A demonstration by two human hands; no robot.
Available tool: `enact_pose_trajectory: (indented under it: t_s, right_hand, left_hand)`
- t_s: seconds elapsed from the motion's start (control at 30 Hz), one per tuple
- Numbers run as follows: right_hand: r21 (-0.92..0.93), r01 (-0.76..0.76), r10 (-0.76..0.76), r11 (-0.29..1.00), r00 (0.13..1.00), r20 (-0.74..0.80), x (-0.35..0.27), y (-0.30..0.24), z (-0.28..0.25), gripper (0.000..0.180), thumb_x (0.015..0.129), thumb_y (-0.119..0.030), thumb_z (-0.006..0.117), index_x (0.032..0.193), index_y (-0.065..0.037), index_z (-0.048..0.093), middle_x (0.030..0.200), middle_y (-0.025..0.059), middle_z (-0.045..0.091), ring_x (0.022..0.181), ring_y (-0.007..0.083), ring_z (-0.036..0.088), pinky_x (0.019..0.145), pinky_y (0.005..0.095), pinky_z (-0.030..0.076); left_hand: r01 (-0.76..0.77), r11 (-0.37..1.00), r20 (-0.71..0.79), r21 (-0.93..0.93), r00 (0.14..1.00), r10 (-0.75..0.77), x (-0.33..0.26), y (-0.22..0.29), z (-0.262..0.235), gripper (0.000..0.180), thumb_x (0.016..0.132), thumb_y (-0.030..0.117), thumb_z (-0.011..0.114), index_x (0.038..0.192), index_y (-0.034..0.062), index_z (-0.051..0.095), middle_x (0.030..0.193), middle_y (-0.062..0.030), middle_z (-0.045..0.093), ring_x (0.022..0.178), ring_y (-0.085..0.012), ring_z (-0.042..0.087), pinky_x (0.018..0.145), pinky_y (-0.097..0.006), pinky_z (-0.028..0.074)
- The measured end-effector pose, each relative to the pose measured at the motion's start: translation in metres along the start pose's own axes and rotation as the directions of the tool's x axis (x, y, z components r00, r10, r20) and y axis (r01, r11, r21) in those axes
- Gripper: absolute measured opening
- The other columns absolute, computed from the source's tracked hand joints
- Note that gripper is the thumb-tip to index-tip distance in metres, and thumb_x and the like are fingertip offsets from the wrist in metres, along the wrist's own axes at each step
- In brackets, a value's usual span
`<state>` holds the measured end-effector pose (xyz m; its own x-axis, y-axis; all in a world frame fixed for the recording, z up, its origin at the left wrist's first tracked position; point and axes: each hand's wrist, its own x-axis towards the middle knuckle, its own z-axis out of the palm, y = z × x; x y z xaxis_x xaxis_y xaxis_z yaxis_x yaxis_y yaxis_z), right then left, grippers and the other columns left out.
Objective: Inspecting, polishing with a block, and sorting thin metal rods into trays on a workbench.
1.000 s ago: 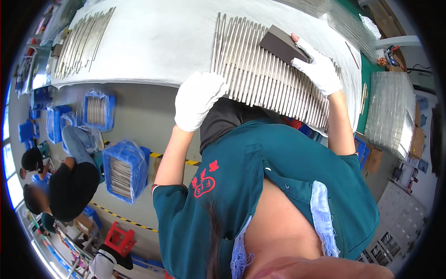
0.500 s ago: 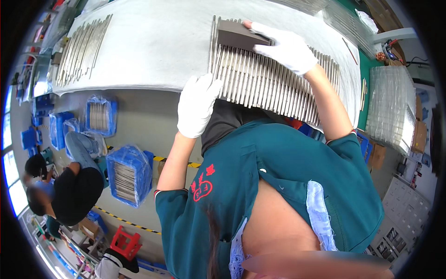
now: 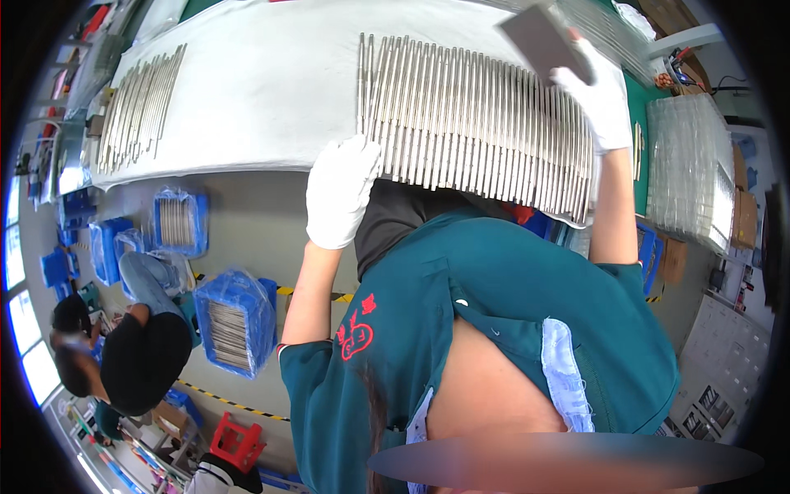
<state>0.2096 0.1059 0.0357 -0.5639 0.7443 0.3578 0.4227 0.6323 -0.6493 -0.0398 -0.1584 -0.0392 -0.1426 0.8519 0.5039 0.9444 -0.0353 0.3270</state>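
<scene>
A wide row of slim silver metal rods (image 3: 477,119) lies side by side on the white-covered table (image 3: 263,90). My left hand (image 3: 339,193), in a white glove, is at the row's left end. Its fingers are drawn together over the near ends of the leftmost rods; the fingertips are partly hidden. Past the row's far right corner, my white-gloved right hand (image 3: 605,103) grips a dark grey-brown flat rectangular block (image 3: 541,43) by its right end. The block is tilted and slightly blurred.
A smaller group of rods (image 3: 141,107) lies at the table's left. Clear plastic trays (image 3: 691,169) are stacked at right. Plastic-lined blue crates (image 3: 239,325) with rods stand on the floor at left, near a seated person (image 3: 148,354) and a red stool (image 3: 237,440).
My right hand has carried the block rightward from the row's far left part to beyond its right end, uncovering the rods. My left hand stays at the left end, shifted only slightly.
</scene>
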Motion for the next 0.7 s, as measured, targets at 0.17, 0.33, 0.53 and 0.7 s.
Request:
enact_pose_trajectory:
  t_s: [0.17, 0.33, 0.53, 0.7]
  right_hand:
    - [-0.108, -0.33, 0.289, 0.938, 0.915, -0.283, -0.037, 0.074, -0.08, 0.056, 0.079, -0.028, 0.065, 0.127, -0.006, 0.047, 0.114, 0.0115, 0.059, 0.103, 0.0166, 0.055, 0.089, 0.0266, 0.04]
    - [-0.326, -0.539, 0.511, 0.776, 0.842, -0.176, -0.056, 0.112, -0.112, 0.064, 0.077, -0.04, 0.065, 0.129, -0.009, 0.046, 0.119, 0.0147, 0.056, 0.11, 0.024, 0.053, 0.092, 0.0304, 0.038]
    - [-0.753, -0.166, -0.052, 0.637, 0.965, -0.257, -0.055, 0.097, -0.101, 0.058, 0.074, -0.035, 0.065, 0.12, -0.002, 0.051, 0.122, 0.0183, 0.052, 0.11, 0.0331, 0.049, 0.093, 0.0378, 0.04]
    - [-0.449, 0.213, -0.036, 0.868, 0.928, 0.37, -0.068, -0.001, -0.02, 0.057, 0.072, -0.027, 0.065, 0.123, -0.006, 0.049, 0.132, 0.0161, 0.044, 0.123, 0.0323, 0.04, 0.104, 0.0392, 0.031]
  left_hand:
    - [-0.148, 0.988, -0.071, 0.046, 0.986, 0.151, 0.007, -0.005, 0.001, 0.032, 0.069, 0.017, 0.07, 0.098, 0.0071, 0.062, 0.099, -0.0125, 0.059, 0.087, -0.0283, 0.056, 0.076, -0.038, 0.045]
    - [-0.153, 0.985, 0.04, 0.074, 0.988, 0.151, 0.012, -0.01, -0.011, 0.062, 0.061, 0.048, 0.074, 0.106, 0.0059, 0.061, 0.109, -0.0146, 0.058, 0.099, -0.0305, 0.055, 0.091, -0.049, 0.038]
    - [-0.142, 0.972, 0.156, 0.186, 0.981, 0.113, 0.022, -0.013, -0.004, 0.073, 0.065, 0.055, 0.067, 0.113, 0.0019, 0.057, 0.116, -0.0191, 0.055, 0.106, -0.0366, 0.052, 0.097, -0.055, 0.031]
    - [-0.106, 0.976, 0.249, 0.192, 0.967, 0.056, 0.027, 0.001, -0.006, 0.079, 0.062, 0.061, 0.065, 0.115, 0.002, 0.057, 0.117, -0.0176, 0.055, 0.11, -0.0378, 0.048, 0.098, -0.056, 0.028]
